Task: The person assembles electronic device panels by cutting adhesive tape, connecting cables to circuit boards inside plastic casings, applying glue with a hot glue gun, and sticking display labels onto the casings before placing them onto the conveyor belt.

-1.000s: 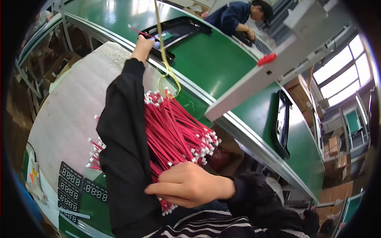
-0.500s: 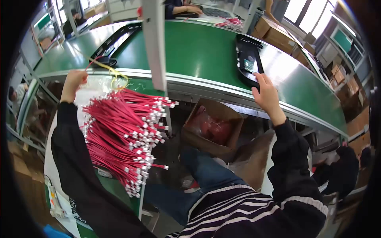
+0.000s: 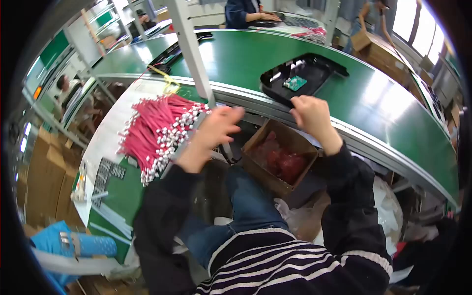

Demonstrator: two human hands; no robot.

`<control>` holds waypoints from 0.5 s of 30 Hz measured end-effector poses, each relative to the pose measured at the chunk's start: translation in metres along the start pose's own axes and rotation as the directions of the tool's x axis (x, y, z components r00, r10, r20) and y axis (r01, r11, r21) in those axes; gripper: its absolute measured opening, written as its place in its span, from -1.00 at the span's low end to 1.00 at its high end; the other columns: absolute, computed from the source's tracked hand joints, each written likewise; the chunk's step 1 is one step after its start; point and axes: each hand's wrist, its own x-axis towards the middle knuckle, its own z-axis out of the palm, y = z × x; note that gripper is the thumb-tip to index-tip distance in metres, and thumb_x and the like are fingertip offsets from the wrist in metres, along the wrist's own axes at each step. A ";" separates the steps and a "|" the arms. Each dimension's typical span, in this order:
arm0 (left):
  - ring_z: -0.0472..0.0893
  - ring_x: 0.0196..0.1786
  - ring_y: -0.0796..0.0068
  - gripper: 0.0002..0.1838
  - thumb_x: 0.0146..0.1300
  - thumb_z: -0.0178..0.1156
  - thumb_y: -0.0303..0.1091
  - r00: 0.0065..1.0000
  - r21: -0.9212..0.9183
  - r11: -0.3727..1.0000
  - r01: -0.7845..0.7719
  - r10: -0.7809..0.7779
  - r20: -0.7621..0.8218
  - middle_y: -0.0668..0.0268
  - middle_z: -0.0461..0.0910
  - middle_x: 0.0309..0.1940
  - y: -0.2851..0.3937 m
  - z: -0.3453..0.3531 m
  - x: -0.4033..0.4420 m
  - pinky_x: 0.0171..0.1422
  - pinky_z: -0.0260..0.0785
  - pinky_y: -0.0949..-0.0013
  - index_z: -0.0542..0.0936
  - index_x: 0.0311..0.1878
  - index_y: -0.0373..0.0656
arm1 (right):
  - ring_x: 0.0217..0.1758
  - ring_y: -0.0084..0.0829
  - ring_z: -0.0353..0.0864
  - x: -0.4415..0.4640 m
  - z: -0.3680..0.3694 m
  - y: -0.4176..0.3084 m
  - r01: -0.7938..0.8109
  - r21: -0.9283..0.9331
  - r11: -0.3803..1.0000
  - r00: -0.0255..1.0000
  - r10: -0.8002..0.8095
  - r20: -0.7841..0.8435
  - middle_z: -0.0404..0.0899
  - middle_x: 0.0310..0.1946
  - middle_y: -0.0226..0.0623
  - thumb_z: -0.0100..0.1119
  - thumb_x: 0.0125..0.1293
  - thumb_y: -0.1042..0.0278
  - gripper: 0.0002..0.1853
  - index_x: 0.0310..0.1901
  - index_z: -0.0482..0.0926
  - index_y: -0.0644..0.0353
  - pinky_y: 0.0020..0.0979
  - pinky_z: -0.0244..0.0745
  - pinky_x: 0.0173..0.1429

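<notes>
My right hand (image 3: 314,118) is closed at the near edge of a black plastic housing (image 3: 314,66), which lies on the green conveyor with its hollow side up. A small green circuit board (image 3: 295,83) sits inside that housing. Slightly blurred, my left hand (image 3: 216,129) hovers between the wire bundle and the housing, fingers apart and nothing visible in them. Nearest to it, a large bundle of red cables (image 3: 157,123) with white connectors lies on the side bench.
A grey metal post (image 3: 189,49) rises at the conveyor's near edge (image 3: 241,93). Below it stands an open cardboard box (image 3: 270,172) holding red plastic-wrapped material. Another black housing (image 3: 172,54) lies farther left on the conveyor. Co-workers are at the far side.
My left hand has come from the far left, past the cables, toward the middle. My right hand has closed at the housing's edge, and the housing has turned. The view has shifted too.
</notes>
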 end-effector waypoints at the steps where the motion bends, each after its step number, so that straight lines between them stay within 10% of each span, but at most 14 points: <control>1: 0.67 -0.03 0.43 -0.56 0.38 0.21 -0.09 0.986 -0.155 0.981 0.113 -0.130 -0.102 0.22 0.63 -0.01 -0.006 0.039 0.008 -0.04 0.53 0.38 0.51 0.17 -0.18 | -0.30 -0.17 0.65 0.002 -0.015 -0.027 0.038 0.047 0.998 0.999 -0.038 0.003 0.60 -0.41 -0.25 0.29 0.12 0.36 -0.85 -0.38 0.50 0.17 -0.19 0.53 -0.27; 3: 0.66 -0.19 0.49 -0.56 0.28 0.31 -0.06 0.941 -0.323 0.926 0.198 -0.271 -0.201 0.30 0.66 -0.16 -0.028 0.068 0.017 -0.15 0.52 0.40 0.57 0.05 -0.19 | -0.34 -0.23 0.64 -0.005 -0.028 -0.076 0.098 0.115 0.989 0.994 -0.102 0.028 0.58 -0.42 -0.29 0.29 0.12 0.35 -0.84 -0.34 0.51 0.18 -0.25 0.53 -0.31; 7: 0.59 0.07 0.43 -0.69 0.42 0.10 -0.17 0.983 -0.550 0.828 -0.112 0.013 -0.181 0.27 0.59 0.00 -0.092 0.073 0.000 0.16 0.46 0.31 0.51 0.09 -0.15 | -0.33 -0.21 0.63 -0.037 -0.029 -0.133 0.208 0.164 0.964 0.975 -0.218 0.047 0.56 -0.42 -0.29 0.37 0.08 0.31 -0.66 -0.09 0.58 0.18 -0.26 0.52 -0.30; 8: 0.57 0.00 0.45 -0.73 0.41 0.09 -0.17 0.923 -0.387 0.865 -0.320 0.192 -0.334 0.30 0.59 -0.10 -0.099 0.076 -0.027 0.14 0.46 0.31 0.53 -0.01 -0.15 | -0.30 -0.23 0.65 -0.039 -0.044 -0.135 0.230 0.459 0.858 0.952 -0.297 0.078 0.60 -0.36 -0.28 0.39 0.06 0.32 -0.60 -0.03 0.59 0.18 -0.29 0.54 -0.28; 10: 0.55 -0.15 0.47 -0.78 0.39 0.06 -0.20 0.862 -0.429 0.845 -0.319 0.070 -0.503 0.34 0.57 -0.27 -0.096 0.067 -0.075 0.08 0.46 0.34 0.55 -0.17 -0.15 | -0.27 -0.26 0.68 -0.040 -0.063 -0.137 0.242 0.734 0.635 0.907 -0.417 0.062 0.65 -0.30 -0.28 0.42 0.04 0.34 -0.54 0.03 0.60 0.19 -0.32 0.56 -0.25; 11: 0.55 -0.24 0.47 -0.79 0.37 0.04 -0.23 0.853 -0.670 0.726 -0.159 -0.240 -0.463 0.35 0.56 -0.34 -0.089 0.057 -0.102 0.05 0.46 0.38 0.55 -0.23 -0.15 | -0.28 -0.26 0.69 -0.043 -0.070 -0.136 0.294 0.714 0.636 0.914 -0.406 -0.014 0.66 -0.27 -0.27 0.44 0.04 0.35 -0.55 0.01 0.62 0.19 -0.34 0.58 -0.25; 15: 0.61 -0.26 0.42 -0.78 0.11 0.10 -0.33 0.727 -0.484 0.875 -0.018 -0.320 -0.607 0.29 0.61 -0.31 -0.203 -0.017 -0.238 -0.05 0.53 0.34 0.56 -0.21 -0.22 | -0.35 -0.28 0.69 -0.049 -0.084 -0.129 0.280 0.740 0.612 0.916 -0.401 -0.015 0.67 -0.31 -0.24 0.44 0.06 0.43 -0.64 -0.06 0.66 0.20 -0.38 0.59 -0.28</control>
